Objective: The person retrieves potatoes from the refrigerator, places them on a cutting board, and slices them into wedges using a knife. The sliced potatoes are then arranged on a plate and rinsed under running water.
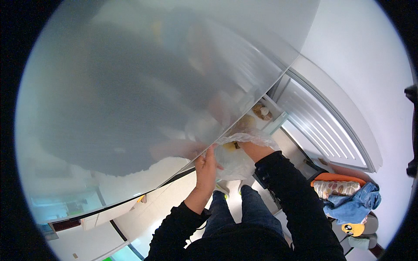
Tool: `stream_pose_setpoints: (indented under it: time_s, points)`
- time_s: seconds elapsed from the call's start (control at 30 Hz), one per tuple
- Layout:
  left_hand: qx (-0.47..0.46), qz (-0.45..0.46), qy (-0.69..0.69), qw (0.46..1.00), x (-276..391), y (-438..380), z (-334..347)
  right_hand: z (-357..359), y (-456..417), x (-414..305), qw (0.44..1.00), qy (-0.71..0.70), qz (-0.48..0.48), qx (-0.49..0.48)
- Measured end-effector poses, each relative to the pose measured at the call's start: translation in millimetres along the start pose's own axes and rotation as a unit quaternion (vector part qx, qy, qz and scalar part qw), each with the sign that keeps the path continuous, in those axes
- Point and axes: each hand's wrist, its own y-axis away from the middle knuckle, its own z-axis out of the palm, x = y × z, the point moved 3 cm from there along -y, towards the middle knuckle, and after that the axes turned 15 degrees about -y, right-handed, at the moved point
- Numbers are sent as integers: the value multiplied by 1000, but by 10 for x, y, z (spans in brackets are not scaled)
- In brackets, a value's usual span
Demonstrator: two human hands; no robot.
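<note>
A thin clear plastic bag (236, 164) hangs before me with its mouth spread. My left hand (206, 168) grips the bag's left rim between thumb and fingers. My right hand (253, 150) reaches into the bag's mouth; crinkled plastic covers its fingers, so what they hold is hidden. Just left of that hand, a yellowish item (230, 145) with a dark patch shows in the bag. Beyond the bag a pale drawer (276, 122) of a refrigerator is pulled out. Inside it lies a brown, grainy-looking food item (262, 111) with a white piece on top.
A glossy grey refrigerator panel (130, 98) reaches close to my left hand. On the right stands an open refrigerator door (316, 120) with a ribbed inner liner. Clothes, including a denim garment (354, 202), and a yellow plush (352, 229) are piled at the lower right.
</note>
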Motion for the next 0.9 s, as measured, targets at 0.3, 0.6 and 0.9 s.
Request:
stream_pose_setpoints:
  time_s: [0.3, 0.6, 0.9]
  points:
    - [-22, 18, 33, 999, -100, -18, 1, 30, -93, -10, 999, -3, -9, 39]
    - [-55, 8, 0, 998, -212, -97, 40, -35, -394, -58, 997, 0, -13, 75]
    - [-52, 21, 2, 998, -226, -49, -46, -17, -638, -67, 992, -3, -22, 120]
